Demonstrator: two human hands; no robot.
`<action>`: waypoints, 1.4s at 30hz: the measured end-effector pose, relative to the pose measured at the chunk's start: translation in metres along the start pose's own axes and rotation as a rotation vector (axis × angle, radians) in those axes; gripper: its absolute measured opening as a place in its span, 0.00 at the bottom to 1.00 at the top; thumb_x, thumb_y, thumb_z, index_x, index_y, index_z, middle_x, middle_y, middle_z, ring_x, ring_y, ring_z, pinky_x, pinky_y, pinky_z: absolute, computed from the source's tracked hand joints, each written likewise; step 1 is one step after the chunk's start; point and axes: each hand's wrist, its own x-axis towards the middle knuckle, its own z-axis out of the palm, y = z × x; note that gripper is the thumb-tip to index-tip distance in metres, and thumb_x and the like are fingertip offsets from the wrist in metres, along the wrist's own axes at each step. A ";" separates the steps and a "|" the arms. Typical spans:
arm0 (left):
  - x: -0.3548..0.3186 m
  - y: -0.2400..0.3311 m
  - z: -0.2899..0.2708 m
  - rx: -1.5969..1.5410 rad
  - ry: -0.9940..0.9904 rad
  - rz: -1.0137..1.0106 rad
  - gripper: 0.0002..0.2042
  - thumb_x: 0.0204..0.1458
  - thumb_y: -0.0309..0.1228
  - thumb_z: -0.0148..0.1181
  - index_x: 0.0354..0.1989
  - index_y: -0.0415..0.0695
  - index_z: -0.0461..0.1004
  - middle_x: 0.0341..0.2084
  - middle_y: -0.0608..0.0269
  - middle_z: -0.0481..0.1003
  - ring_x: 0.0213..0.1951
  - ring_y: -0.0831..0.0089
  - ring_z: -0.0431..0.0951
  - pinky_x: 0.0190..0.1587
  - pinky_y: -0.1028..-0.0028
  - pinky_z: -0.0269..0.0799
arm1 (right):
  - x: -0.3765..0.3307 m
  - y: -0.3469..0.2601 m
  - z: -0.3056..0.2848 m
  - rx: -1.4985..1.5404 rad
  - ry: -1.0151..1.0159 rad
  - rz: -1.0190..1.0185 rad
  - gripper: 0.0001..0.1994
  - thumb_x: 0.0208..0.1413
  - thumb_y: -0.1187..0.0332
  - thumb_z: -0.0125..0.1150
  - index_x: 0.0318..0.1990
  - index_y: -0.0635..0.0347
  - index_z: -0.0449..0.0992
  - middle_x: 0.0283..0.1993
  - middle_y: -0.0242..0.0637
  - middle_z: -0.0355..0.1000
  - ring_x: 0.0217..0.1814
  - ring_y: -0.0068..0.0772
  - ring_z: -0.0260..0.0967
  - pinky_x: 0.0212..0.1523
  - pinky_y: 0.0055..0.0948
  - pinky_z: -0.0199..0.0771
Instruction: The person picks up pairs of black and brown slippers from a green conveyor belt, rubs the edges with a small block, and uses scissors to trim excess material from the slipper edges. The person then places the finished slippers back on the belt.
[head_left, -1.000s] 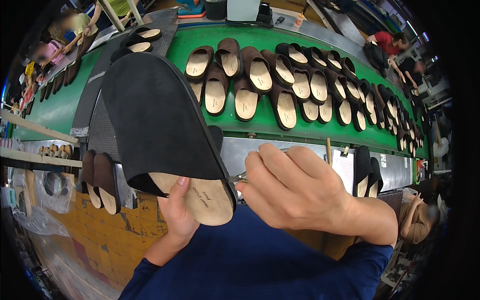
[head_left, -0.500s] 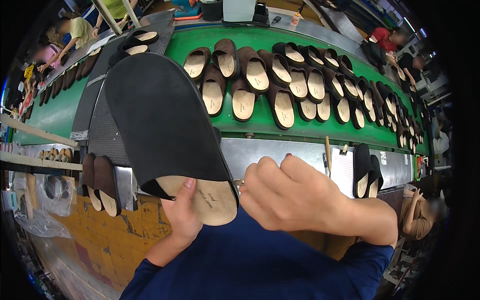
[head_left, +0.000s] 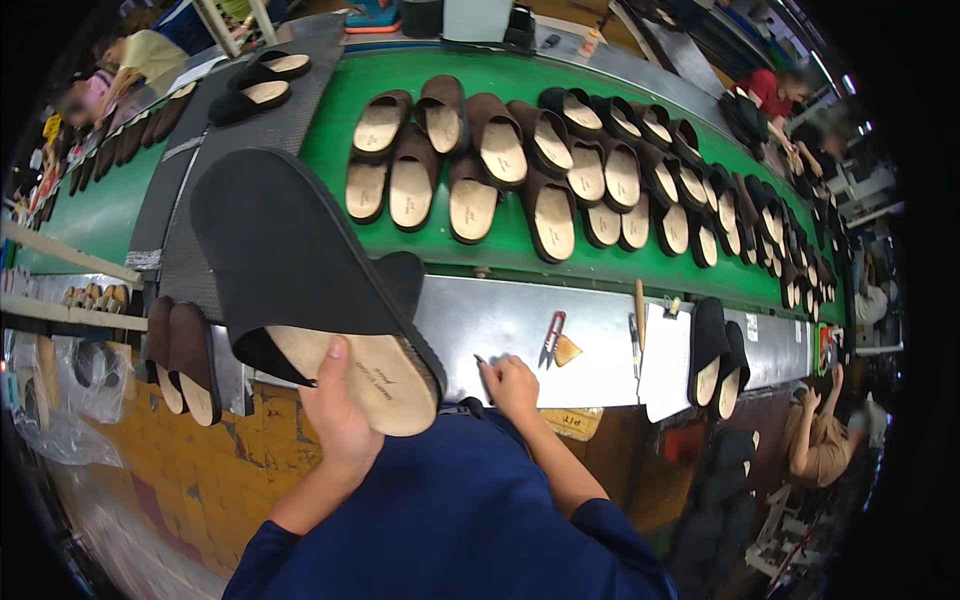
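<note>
The left hand (head_left: 335, 415) grips a black slipper (head_left: 300, 280), tipped up to show inside. The right hand (head_left: 510, 380) rests curled on the surface (head_left: 520, 330), holding nothing.

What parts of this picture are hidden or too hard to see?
- Right hand, head view: the fingertips curl down on the metal ledge; whether they hold anything is hidden.
- Left hand: its fingers are behind the black slipper.
- The slipper's toe opening faces away, so its inside is unseen.
- Far slippers on the green belt: too small and bent near the right rim.
- People at the edges: blurred.
</note>
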 end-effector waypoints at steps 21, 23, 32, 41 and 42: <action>0.014 0.018 -0.001 -0.126 -0.273 -0.328 0.19 0.59 0.32 0.50 0.57 0.37 0.63 0.45 0.54 0.74 0.45 0.65 0.78 0.48 0.67 0.75 | 0.039 -0.079 -0.117 1.127 0.197 -0.034 0.13 0.61 0.73 0.54 0.49 0.64 0.61 0.36 0.36 0.66 0.23 0.20 0.68 0.19 0.18 0.69; 0.014 0.020 0.004 -0.119 -0.264 -0.316 0.20 0.59 0.31 0.50 0.57 0.37 0.62 0.45 0.54 0.74 0.45 0.65 0.78 0.48 0.67 0.75 | 0.020 -0.111 -0.137 1.113 0.250 -0.380 0.16 0.54 0.82 0.57 0.48 0.64 0.60 0.40 0.42 0.67 0.32 0.30 0.75 0.28 0.23 0.78; 0.009 0.027 0.008 -0.079 -0.281 -0.268 0.21 0.58 0.30 0.51 0.59 0.37 0.61 0.48 0.55 0.72 0.49 0.66 0.76 0.51 0.67 0.72 | 0.015 -0.160 -0.189 0.523 0.184 -0.978 0.19 0.40 0.85 0.66 0.38 0.58 0.67 0.41 0.45 0.75 0.34 0.33 0.78 0.30 0.23 0.77; 0.008 0.028 0.008 -0.098 -0.281 -0.263 0.20 0.56 0.26 0.53 0.58 0.37 0.61 0.48 0.55 0.72 0.48 0.68 0.76 0.50 0.69 0.73 | 0.016 -0.161 -0.192 0.494 0.161 -1.026 0.14 0.38 0.78 0.69 0.34 0.60 0.73 0.42 0.42 0.76 0.29 0.32 0.76 0.24 0.24 0.75; 0.007 0.029 0.008 -0.074 -0.281 -0.259 0.21 0.56 0.27 0.52 0.58 0.37 0.61 0.47 0.55 0.72 0.48 0.67 0.76 0.50 0.69 0.73 | 0.015 -0.162 -0.192 0.492 0.167 -1.021 0.13 0.38 0.78 0.69 0.34 0.60 0.73 0.42 0.42 0.76 0.29 0.32 0.76 0.24 0.24 0.75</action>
